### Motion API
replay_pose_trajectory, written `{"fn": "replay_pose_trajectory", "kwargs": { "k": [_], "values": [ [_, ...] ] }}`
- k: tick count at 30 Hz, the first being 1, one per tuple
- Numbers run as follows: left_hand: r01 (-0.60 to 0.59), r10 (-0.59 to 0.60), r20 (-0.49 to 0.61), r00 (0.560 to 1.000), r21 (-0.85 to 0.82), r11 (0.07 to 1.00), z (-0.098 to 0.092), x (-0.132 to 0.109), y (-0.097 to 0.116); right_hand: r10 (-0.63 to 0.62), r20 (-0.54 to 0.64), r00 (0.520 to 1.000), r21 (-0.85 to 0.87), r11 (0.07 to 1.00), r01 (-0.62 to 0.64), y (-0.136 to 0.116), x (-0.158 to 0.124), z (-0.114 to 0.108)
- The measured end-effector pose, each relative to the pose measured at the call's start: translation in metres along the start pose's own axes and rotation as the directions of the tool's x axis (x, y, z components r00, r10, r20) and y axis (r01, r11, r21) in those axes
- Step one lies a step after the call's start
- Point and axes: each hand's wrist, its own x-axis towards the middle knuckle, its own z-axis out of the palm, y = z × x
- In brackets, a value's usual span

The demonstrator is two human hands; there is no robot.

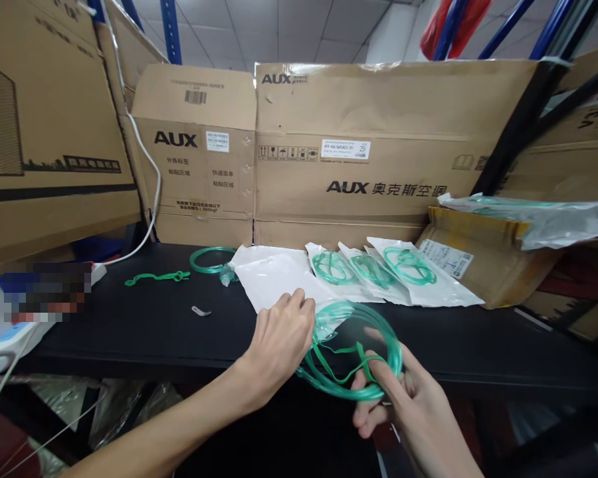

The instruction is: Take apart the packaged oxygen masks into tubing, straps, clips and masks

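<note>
A coil of green transparent tubing [351, 388] hangs at the near edge of the black table [144, 332], held between both hands. My left hand [282, 338] is closed on the coil's left side, near a clear mask part. My right hand [403, 398] grips the coil's right side, with a green elastic strap [341, 355] looped over a finger. An empty white pouch [274, 275] lies just beyond my left hand.
Three sealed pouches with green tubing [396, 269] lie fanned out at the back right. A second tubing coil [209, 260], a green strap [157, 277] and a small metal clip [200, 311] lie to the left. Cardboard boxes [369, 146] wall the back; a bag of tubing [533, 219] rests on a box.
</note>
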Motion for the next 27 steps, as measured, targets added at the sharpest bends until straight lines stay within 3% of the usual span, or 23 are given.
{"fn": "replay_pose_trajectory", "kwargs": {
  "k": [7, 14, 22, 24, 27],
  "values": [
    [-0.191, 0.186, -0.052, 0.981, -0.114, 0.975, 0.005, 0.001, -0.008, 0.096, 0.096, 0.991, 0.004, 0.995, -0.097, 0.011, 0.009, 0.003],
    [-0.185, 0.175, -0.065, 0.982, -0.233, 0.955, 0.007, 0.008, -0.016, -0.032, 0.124, 0.992, -0.028, 0.999, 0.036, 0.013, 0.014, 0.003],
    [-0.308, 0.288, -0.113, 0.951, -0.440, 0.844, 0.007, 0.010, -0.025, 0.011, 0.187, 0.982, -0.062, 0.998, 0.000, 0.016, 0.024, 0.000],
    [-0.321, 0.306, -0.113, 0.945, -0.488, 0.812, 0.006, 0.009, -0.027, -0.004, 0.164, 0.986, -0.024, 1.000, 0.008, 0.011, 0.030, -0.001],
    [-0.275, 0.265, -0.098, 0.959, -0.531, 0.802, 0.006, 0.008, -0.028, -0.045, 0.017, 0.999, 0.081, 0.996, 0.043, 0.008, 0.037, -0.001]
  ]
}}
